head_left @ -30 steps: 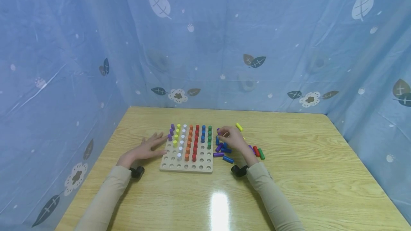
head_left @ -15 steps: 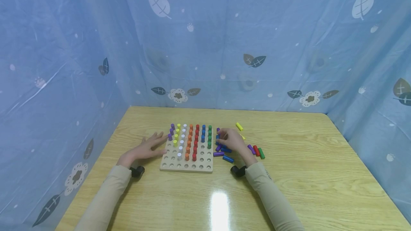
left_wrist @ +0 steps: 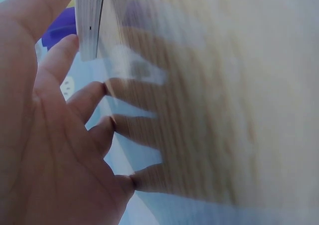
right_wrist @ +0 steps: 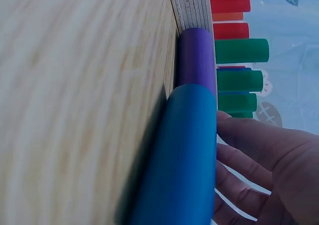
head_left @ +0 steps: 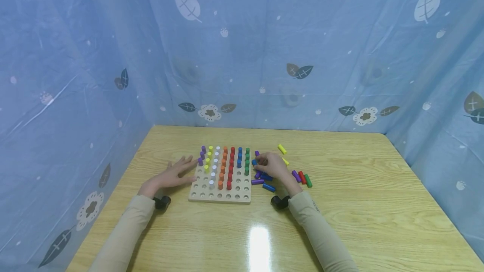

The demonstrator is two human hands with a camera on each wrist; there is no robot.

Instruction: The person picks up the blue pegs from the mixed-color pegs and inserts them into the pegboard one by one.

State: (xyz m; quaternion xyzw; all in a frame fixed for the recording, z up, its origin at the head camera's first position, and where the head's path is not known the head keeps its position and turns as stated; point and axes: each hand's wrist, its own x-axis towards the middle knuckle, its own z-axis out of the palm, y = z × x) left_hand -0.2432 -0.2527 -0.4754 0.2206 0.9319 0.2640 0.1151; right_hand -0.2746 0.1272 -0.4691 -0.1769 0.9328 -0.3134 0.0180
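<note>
A wooden peg board holds colored pegs standing in columns: purple, yellow, white, orange, red, blue and green. My left hand rests with spread fingers at the board's left side; in the left wrist view, fingertips touch its edge. At the right side, my right hand pinches a blue peg between thumb and index finger, just off the green column. Loose purple and blue pegs lie below that hand. The right wrist view shows a large blue peg close up; the pinched peg is hidden there.
Loose yellow pegs lie beyond the right hand. A purple, a red and a green peg lie to its right. The wooden table is bordered by a blue patterned curtain.
The right hand has lowered slightly from beside the far purple peg to a blue one, which is now lifted between its fingertips. The left hand has stayed in place.
</note>
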